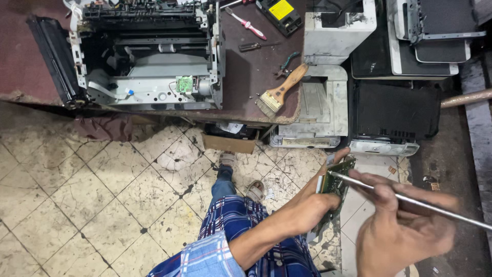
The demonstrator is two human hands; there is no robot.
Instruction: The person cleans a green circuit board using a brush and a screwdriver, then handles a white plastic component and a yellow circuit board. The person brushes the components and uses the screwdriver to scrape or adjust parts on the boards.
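My left hand (315, 202) grips a green circuit board (335, 179), holding it up on edge above the tiled floor at lower right. My right hand (402, 225) holds a long thin metal rod-like tool (415, 202), and its tip rests against the top of the board. On the worn brown table (256, 77) at upper left sits an opened printer chassis (148, 56) with a small green board inside it.
A wooden-handled brush (282, 91), a pink-handled tool (248, 24), a dark screwdriver (259, 46) and small pliers lie on the table. Several stacked printer bodies (328, 102) stand to the right. A cardboard box (228, 143) sits under the table edge. My legs stretch over the tiles.
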